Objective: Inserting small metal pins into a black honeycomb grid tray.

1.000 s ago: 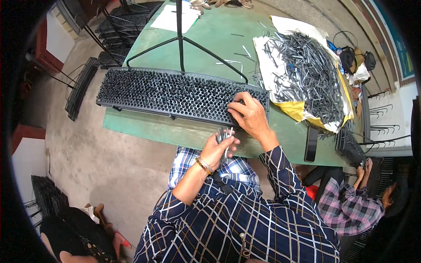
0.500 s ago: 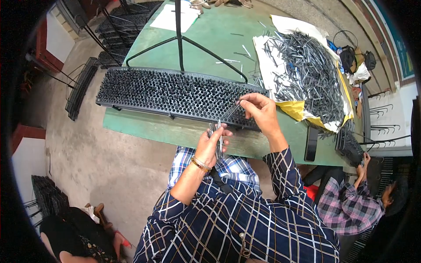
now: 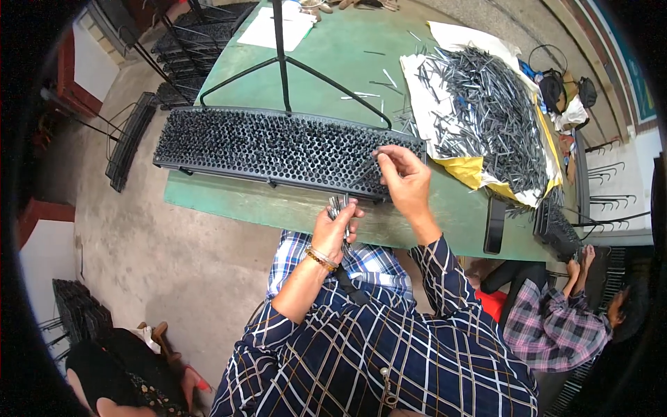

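A long black perforated brush board (image 3: 264, 149) lies across the green table, covered in rows of holes and short dark bristle tufts. A black handle frame (image 3: 283, 76) rises from its far edge. Just below the board's near edge, my left hand (image 3: 326, 233) is closed around a bundle of thin grey and black bristle strips (image 3: 335, 205). Over the right part of the board, my right hand (image 3: 408, 184) has thumb and forefinger pinched on a thin dark bristle strip; its lower end is hard to tell from the tufts.
Right of the board, an opened white and yellow sack (image 3: 462, 167) bears a big heap of bristle strips (image 3: 497, 111). A phone (image 3: 495, 226) lies nearby. One person (image 3: 556, 323) sits at right, another (image 3: 118, 375) at lower left. More brush boards (image 3: 130, 142) stand on the floor.
My right hand has shifted slightly left and down over the board, still pinching. My left hand stays nearly in place with its bundle.
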{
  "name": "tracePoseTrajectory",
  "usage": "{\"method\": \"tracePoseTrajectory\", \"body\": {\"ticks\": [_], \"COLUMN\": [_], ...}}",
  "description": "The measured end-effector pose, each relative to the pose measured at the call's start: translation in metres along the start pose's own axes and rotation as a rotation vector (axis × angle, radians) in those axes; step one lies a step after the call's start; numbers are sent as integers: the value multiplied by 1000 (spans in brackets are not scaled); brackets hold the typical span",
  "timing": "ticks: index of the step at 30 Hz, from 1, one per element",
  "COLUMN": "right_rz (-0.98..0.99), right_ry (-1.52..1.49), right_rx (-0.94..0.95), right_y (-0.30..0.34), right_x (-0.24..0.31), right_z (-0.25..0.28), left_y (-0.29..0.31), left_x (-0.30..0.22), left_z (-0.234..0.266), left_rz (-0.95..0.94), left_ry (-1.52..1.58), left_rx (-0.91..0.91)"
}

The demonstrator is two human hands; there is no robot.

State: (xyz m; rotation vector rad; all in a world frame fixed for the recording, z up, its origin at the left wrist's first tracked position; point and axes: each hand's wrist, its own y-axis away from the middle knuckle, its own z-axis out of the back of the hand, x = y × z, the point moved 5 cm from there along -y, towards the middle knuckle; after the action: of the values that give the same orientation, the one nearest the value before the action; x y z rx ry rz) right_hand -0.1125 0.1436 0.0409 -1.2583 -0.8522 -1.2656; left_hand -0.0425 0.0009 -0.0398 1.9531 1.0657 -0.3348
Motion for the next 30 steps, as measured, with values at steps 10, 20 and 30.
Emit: {"method": "tracePoseTrajectory", "body": {"ticks": [10,20,30], "right_rz": [321,599,388], "right_ry": [326,652,622], "right_rx": [50,242,236], "right_y": [10,11,7], "right_x": [12,22,15], "right_z": [-26,-33,-7], "left_y": [4,4,3], "left_x": [-2,0,0], "left_z": [-1,-5,-2], "left_rz": [-2,18,18], "left_ry": [2,-26,11], "left_rx": [20,84,100]}}
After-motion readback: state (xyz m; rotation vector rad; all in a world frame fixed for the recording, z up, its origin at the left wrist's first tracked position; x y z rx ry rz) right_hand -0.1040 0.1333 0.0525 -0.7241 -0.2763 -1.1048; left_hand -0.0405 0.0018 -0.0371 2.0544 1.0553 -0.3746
